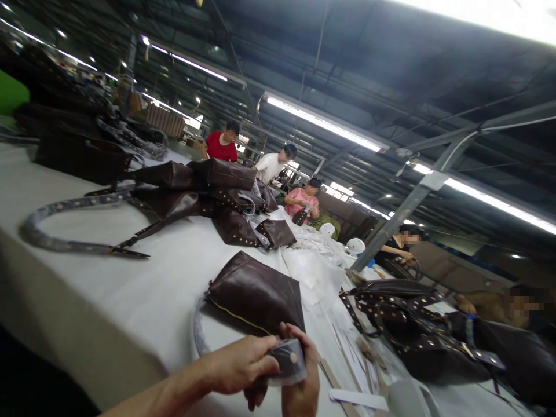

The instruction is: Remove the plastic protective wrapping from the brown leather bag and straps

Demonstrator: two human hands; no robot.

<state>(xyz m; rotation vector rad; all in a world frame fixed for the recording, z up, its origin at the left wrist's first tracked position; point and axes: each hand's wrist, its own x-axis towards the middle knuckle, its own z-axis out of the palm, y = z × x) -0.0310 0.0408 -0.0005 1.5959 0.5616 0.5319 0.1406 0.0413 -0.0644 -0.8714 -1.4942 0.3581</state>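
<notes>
A dark brown leather bag (260,292) with a yellowish line along its lower edge lies on the white-covered table just beyond my hands. Clear plastic is wrapped round its studded bag handle (284,360), which loops out at the bag's left side. My left hand (241,364) grips the handle from the left, thumb and fingers pressed on the wrap. From the right, my right hand (304,370) curls its fingers round the same wrapped part. A round gold stud shows through the plastic between them. Part of the handle is hidden behind my left hand.
Several brown studded bags are piled at the back left (230,179), one long wrapped handle (78,202) reaching across the table. More bags (417,330) lie at right. Loose plastic (313,272) and strips (356,399) are nearby. A slanted metal post (391,214) rises mid-right; several people work beyond.
</notes>
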